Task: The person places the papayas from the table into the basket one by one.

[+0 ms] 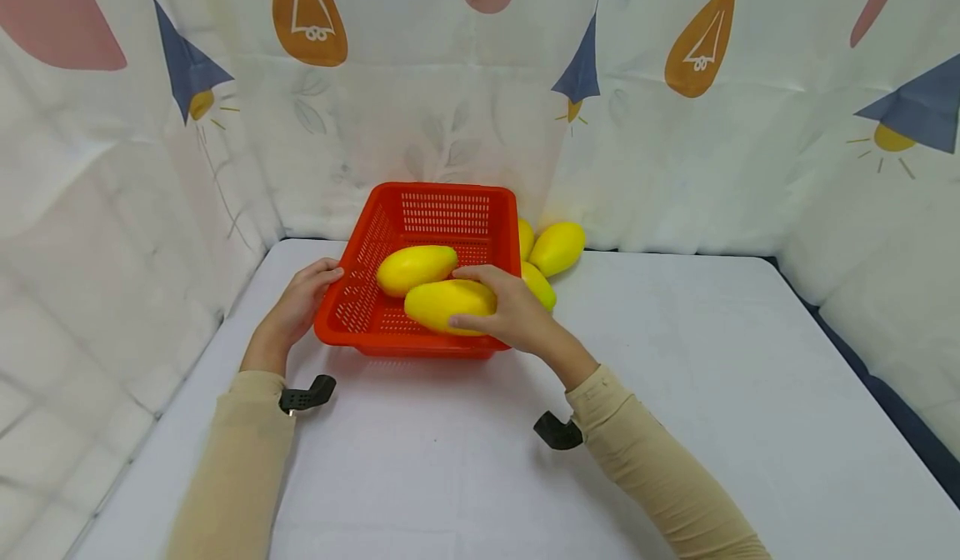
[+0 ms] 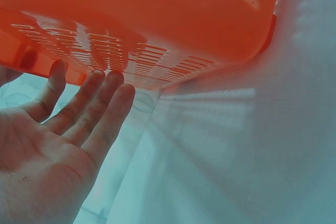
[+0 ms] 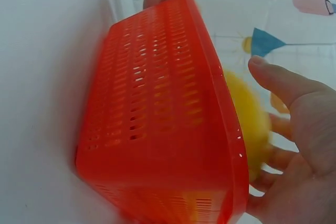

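Note:
A red perforated plastic basket (image 1: 352, 339) stands on the white table with two yellow mangoes in it. My right hand (image 1: 517, 310) holds the nearer mango (image 1: 442, 304), with thumb and fingers spread round its right end, inside the basket's near right part. Behind it lies the other mango (image 1: 415, 268). In the right wrist view the held mango (image 3: 244, 119) shows past the basket rim, partly hidden. At the basket's left side, my left hand (image 1: 300, 293) touches the rim. From the left wrist, its fairly straight fingers (image 2: 113, 111) meet the slotted wall.
Several more mangoes (image 1: 558, 249) lie on the table just right of the basket, partly hidden by it. A patterned white cloth (image 1: 637, 168) hangs behind and along both sides. White cloth covers the table (image 1: 675, 360).

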Motion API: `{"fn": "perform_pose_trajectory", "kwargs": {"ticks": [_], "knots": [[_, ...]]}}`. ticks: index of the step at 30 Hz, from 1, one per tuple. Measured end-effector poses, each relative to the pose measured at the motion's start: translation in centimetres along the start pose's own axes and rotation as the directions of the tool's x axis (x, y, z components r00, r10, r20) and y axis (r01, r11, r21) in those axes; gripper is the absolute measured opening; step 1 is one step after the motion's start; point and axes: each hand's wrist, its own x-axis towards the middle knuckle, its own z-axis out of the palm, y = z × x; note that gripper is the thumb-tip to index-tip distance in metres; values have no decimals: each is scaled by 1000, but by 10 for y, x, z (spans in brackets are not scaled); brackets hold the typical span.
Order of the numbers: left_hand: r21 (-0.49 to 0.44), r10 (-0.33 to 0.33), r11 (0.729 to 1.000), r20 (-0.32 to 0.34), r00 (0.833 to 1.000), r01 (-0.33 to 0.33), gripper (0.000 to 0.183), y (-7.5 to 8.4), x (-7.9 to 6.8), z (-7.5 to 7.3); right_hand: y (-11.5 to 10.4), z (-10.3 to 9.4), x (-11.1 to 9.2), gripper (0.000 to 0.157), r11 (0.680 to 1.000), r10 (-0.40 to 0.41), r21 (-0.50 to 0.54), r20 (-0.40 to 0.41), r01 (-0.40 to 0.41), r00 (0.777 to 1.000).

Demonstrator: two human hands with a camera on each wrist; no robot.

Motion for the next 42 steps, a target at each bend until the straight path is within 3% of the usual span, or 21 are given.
{"fn": "perform_pose_trajectory", "kwargs": {"ticks": [4, 14, 42], "knots": [[4, -2, 1000, 5, 1000, 2, 17, 0, 0, 0, 3, 1, -1, 59, 1000, -11, 13, -2, 11, 1000], [11, -12, 1000, -4, 1000, 12, 18, 1, 1, 2, 9, -5, -5, 49, 999, -35, 23, -103, 37, 994], [-16, 3, 1000, 16, 1000, -2, 23, -1, 1, 1, 23, -17, -9, 48, 996, -38, 74, -195, 53, 980]]}}
